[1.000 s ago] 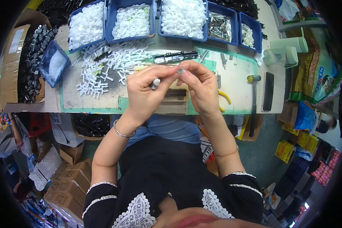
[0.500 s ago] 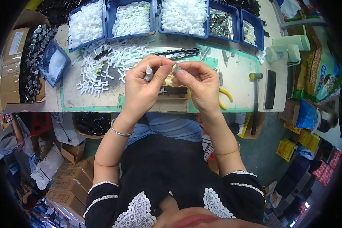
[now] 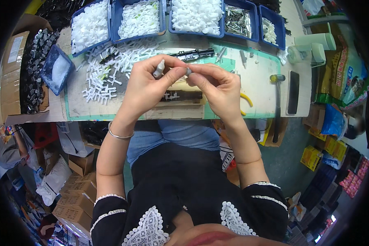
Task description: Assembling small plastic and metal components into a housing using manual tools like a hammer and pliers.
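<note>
My two hands meet above the middle of the workbench, fingertips together. A small whitish plastic part (image 3: 188,71) is pinched between them, mostly covered by my fingers. My left hand (image 3: 145,86) is closed, and a white pointed nozzle (image 3: 159,69), like a small glue bottle's tip, sticks up out of its curled fingers. My right hand (image 3: 221,90) pinches the small part from the other side with thumb and forefinger. Beneath my hands a long black plastic piece (image 3: 184,96) with a small white part on it lies on a light wooden block (image 3: 180,111).
Blue bins (image 3: 110,39) of white caps, metal pins and small parts line the back. White branched plastic pieces (image 3: 100,88) lie heaped at left, beside a tilted blue tray (image 3: 69,65) and black parts (image 3: 33,82). Yellow-handled pliers (image 3: 247,100), a hammer (image 3: 277,94) and a phone (image 3: 292,92) lie at right.
My left hand and forearm have shifted a little left, and the nozzle tilts slightly more to the right. Both hands still pinch the small part.
</note>
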Motion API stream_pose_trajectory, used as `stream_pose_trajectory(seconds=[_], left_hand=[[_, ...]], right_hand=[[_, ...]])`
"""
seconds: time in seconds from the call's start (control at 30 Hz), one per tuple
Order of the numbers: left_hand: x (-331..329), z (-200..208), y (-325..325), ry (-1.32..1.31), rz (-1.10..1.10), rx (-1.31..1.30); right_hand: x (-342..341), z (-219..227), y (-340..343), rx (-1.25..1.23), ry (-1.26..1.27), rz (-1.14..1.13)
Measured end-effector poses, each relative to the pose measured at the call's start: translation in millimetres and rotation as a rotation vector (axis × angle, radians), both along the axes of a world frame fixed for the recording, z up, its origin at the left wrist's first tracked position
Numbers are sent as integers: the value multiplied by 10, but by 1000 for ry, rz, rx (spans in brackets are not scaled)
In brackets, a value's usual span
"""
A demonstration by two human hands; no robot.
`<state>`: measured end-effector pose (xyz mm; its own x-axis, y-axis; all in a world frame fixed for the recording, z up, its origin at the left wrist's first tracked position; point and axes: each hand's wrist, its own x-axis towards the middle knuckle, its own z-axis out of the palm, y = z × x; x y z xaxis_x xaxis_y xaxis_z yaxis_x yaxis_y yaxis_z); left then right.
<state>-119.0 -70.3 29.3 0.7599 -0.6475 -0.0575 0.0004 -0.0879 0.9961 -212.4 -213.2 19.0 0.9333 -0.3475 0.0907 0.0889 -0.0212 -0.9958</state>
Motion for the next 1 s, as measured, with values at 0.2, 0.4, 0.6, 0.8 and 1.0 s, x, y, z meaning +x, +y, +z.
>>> stream_pose_trajectory(seconds=[0.2,0.4,0.6,0.8,1.0], left_hand=[[21,-31,22,517,-95,-35],[76,-72,21,351,-121,-49],[211,-48,14,313,-243,27],[152,-46,0,312,-175,27],[14,-22,79,680,30,-206]], right_hand=[[-8,-5,-13,299,118,45],[27,-18,-84,256,130,101],[40,-35,-122,424,187,206],[56,-146,-134,722,168,238],[56,-167,-56,927,113,233]])
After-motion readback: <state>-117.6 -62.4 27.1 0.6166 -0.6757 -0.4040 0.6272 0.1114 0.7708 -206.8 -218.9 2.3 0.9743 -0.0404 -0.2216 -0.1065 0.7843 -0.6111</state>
